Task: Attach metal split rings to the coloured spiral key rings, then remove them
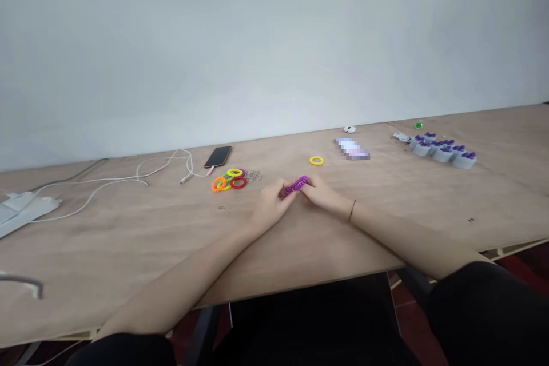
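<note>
Near the centre of the frame, the purple coil (pixel 301 183) is slanting, its long axis running from lower left to upper right. The left hand (pixel 272 200) is pinching its lower-left end between its fingers, and the right hand (pixel 319 191) is pinching it from the right, so neither is nearer. The metal rings (pixel 254 175) are lying nearer the left hand, on the surface (pixel 300 254)

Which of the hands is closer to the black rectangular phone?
Left. The left hand is in front and right of the black rectangular phone; the right hand is farther right.
</note>
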A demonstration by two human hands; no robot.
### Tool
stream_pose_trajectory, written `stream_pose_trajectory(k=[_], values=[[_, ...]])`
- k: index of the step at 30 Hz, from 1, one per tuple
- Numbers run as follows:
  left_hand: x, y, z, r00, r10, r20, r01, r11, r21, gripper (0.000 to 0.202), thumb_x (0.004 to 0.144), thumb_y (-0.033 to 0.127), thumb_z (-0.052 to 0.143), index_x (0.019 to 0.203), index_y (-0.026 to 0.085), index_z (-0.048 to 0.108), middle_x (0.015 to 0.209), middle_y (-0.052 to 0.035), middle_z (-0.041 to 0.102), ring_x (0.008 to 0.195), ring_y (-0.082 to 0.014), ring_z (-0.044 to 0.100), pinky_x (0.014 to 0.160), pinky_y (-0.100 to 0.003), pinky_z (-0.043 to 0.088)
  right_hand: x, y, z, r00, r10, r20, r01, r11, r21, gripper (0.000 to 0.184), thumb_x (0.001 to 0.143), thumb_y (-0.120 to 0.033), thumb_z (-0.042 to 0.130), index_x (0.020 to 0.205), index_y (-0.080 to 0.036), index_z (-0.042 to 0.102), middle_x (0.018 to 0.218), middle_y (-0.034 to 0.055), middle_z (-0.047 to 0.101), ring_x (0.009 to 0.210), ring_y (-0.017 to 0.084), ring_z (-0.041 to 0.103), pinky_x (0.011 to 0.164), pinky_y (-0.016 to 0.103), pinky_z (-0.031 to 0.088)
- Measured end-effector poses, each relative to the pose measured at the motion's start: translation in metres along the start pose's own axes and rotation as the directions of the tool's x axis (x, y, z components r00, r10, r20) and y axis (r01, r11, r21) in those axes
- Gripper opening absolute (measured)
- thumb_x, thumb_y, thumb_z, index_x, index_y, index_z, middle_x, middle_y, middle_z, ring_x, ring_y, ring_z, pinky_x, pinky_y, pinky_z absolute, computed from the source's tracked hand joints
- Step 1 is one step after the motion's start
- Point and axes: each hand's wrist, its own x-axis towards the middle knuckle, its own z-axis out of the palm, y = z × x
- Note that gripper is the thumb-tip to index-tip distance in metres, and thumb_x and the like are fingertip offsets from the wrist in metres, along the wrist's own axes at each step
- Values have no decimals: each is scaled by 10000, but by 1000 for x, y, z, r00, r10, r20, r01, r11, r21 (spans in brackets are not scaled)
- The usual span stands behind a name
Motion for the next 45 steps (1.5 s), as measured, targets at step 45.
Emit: stream_pose_trajectory(k=[45], values=[[9,-18,3,930,-282,237,359,837,-413,448,726,165,383,1105,152,621,621,12,554,620,-127,483,597,-218,395,-9,1,-3,919,-394,6,350,811,-469,198,880,-193,423,971,-205,599,784,16,626,646,117,537,605,234,395]])
